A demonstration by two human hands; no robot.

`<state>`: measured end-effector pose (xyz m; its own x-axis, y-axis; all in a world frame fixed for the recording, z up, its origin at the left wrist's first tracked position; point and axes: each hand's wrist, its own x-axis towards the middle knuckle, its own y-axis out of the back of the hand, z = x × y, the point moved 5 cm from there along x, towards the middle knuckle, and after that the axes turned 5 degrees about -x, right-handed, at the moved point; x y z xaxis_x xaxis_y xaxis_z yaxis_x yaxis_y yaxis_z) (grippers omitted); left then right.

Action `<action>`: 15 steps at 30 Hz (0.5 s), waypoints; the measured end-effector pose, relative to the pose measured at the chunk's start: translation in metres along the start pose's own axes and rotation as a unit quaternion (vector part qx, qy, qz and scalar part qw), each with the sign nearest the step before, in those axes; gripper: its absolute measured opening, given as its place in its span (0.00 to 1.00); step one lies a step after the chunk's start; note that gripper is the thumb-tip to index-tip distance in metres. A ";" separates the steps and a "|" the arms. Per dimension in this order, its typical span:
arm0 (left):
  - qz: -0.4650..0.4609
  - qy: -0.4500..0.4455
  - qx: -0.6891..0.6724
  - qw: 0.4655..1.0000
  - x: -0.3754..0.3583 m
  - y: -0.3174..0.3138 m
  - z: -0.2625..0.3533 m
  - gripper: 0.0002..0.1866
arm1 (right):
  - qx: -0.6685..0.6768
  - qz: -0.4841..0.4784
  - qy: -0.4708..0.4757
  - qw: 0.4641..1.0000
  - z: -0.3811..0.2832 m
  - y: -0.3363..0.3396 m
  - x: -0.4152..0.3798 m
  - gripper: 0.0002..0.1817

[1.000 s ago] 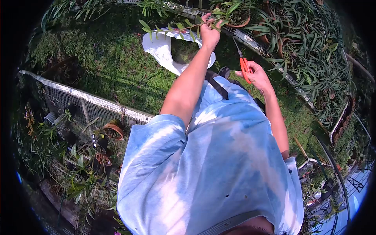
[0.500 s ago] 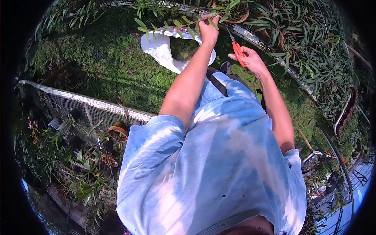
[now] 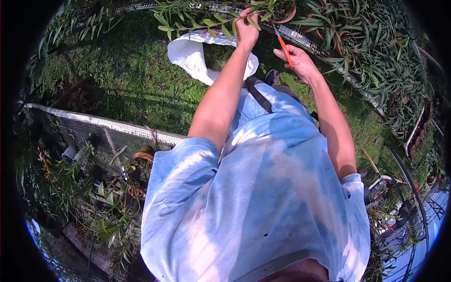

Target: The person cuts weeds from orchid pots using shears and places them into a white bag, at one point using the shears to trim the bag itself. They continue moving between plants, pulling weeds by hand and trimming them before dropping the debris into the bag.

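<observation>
My left hand is closed around a leafy stem at the top of the view, its long green leaves spreading to the left. In my right hand are scissors with red handles. Their thin blades point up toward the plant, close to the rim of a brown pot, and the tips are hard to make out among the leaves. A white plastic bag hangs open below my left hand, partly hidden by my left forearm.
Dense strap-leaved plants fill the bench at the right, behind its pale edge. A second mesh bench with potted plants stands at the left. Mossy ground lies between them, with my shoe on it.
My right hand has moved slightly up, bringing the scissors nearer the plant, and their handles now look closer together. My left hand has shifted a little up and left, still on the stem.
</observation>
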<state>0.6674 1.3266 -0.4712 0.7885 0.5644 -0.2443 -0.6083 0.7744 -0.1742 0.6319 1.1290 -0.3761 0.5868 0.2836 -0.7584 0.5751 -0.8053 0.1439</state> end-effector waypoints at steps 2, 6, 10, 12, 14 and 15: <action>0.005 -0.021 0.014 1.000 0.009 0.004 -0.025 0.22 | 0.015 -0.010 0.001 1.000 0.000 -0.001 0.000 0.23; 0.006 -0.034 0.076 0.997 0.006 0.011 0.007 0.17 | -0.011 -0.025 0.024 0.999 -0.013 -0.008 -0.005 0.24; -0.112 -0.083 -0.049 0.989 0.007 -0.002 0.043 0.14 | 0.044 -0.073 -0.011 0.996 -0.007 -0.010 0.004 0.18; -0.131 -0.053 -0.176 0.974 0.014 -0.003 0.034 0.14 | 0.119 -0.076 -0.007 0.990 -0.005 -0.015 0.008 0.23; -0.147 0.031 -0.408 0.900 0.023 -0.002 0.004 0.16 | 0.152 -0.080 -0.018 0.985 -0.001 -0.016 0.014 0.23; -0.074 -0.066 -0.043 0.994 0.026 0.001 0.008 0.18 | 0.168 -0.082 -0.024 0.982 0.000 -0.017 0.016 0.23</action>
<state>0.6886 1.3442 -0.4700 0.8711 0.4840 -0.0834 -0.4866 0.8275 -0.2801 0.6314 1.1466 -0.3907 0.4702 0.4046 -0.7843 0.4333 -0.8801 -0.1943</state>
